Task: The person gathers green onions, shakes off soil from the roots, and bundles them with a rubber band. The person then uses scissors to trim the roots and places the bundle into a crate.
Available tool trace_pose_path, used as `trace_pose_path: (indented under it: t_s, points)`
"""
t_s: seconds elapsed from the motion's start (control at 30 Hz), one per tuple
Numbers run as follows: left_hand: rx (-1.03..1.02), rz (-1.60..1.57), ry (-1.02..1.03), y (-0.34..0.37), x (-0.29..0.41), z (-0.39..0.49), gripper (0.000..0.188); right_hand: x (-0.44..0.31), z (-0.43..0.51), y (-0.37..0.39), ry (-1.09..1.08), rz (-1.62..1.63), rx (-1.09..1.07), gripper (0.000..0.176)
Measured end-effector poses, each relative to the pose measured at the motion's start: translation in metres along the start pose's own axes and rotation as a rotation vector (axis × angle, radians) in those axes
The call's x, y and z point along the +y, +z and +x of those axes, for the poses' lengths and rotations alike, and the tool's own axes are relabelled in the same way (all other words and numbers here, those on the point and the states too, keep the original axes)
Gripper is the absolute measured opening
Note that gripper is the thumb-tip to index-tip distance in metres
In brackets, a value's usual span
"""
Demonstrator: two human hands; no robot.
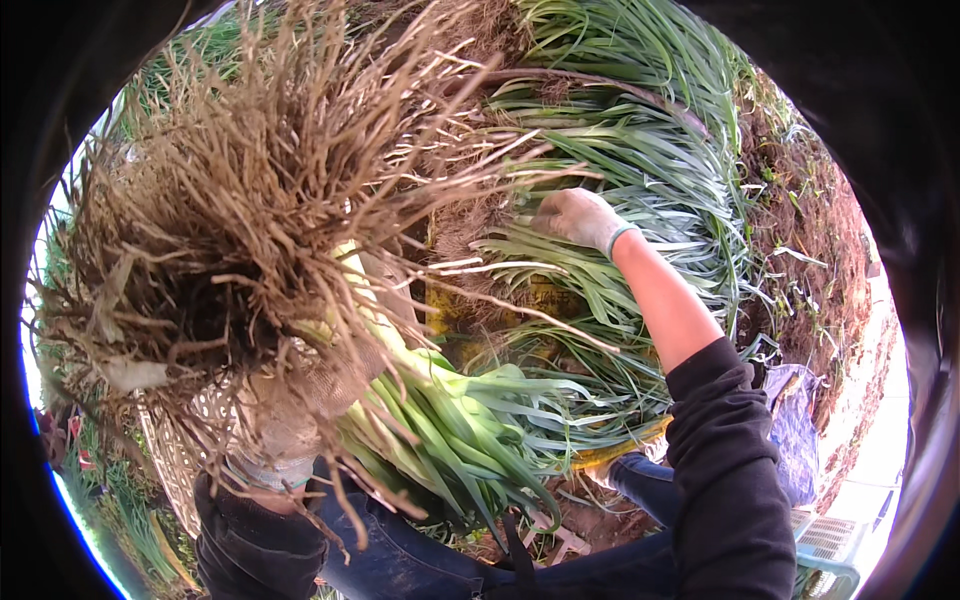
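Note:
My left hand [285, 405], in a pale work glove, grips a big clump of strap-leaved plants at their pale stems. Its tangled brown roots [255, 195] spread up toward the camera and cover part of that hand. The clump's green leaves [450, 420] hang down to the right over my lap. My right hand [577, 217], gloved too, is at the stem end of a heap of similar plants [645, 172]. Its fingers are bent and point left toward the heap's roots; whether anything is between them is hidden.
Under the heap, parts of a yellow container [630, 446] show. At the left is a pale lattice-sided basket [165, 457]. A bluish plastic bag [795, 435] and a pale green plastic crate [829, 536] lie at the right. Bare brown soil [810, 240] runs beyond the leaf tips.

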State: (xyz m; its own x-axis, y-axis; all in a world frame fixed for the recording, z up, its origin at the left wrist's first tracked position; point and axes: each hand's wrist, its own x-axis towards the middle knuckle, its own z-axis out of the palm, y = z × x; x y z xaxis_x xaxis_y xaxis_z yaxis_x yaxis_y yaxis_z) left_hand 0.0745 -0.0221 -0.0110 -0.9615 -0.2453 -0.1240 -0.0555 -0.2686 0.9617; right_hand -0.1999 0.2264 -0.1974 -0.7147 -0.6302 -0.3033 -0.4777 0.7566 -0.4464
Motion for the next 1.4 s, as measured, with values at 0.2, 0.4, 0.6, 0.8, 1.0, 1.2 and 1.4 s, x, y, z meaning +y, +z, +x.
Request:
trace_pose_path:
  t_s: [0.2,0.4,0.6,0.8,1.0,1.2,1.4]
  points:
    - [-0.095,-0.108,-0.012,0.003,0.002,0.011,0.055,-0.016,-0.001,-0.013,-0.012,0.040,0.351,0.032]
    - [0.005,0.058,-0.007,0.023,0.010,0.010,0.050,-0.049,-0.019,0.019,0.102,-0.278,-0.011,0.028]
    - [0.172,0.284,-0.011,0.016,0.015,0.001,0.044,-0.042,-0.022,0.048,0.134,-0.046,0.268,0.027]
    - [0.166,0.268,-0.021,0.007,0.011,-0.001,0.038,-0.040,-0.011,0.036,0.138,0.075,0.155,0.034]
    - [0.170,0.296,-0.043,0.000,0.008,-0.004,0.033,-0.052,-0.001,0.041,0.027,-0.216,0.049,0.023]
    - [0.168,0.726,-0.080,-0.011,0.008,-0.005,0.028,-0.024,-0.018,-0.009,0.155,0.606,-0.061,0.020]
    - [-0.064,-0.122,-0.183,-0.006,0.000,0.008,0.040,-0.042,-0.054,-0.050,0.047,0.690,-0.057,0.029]
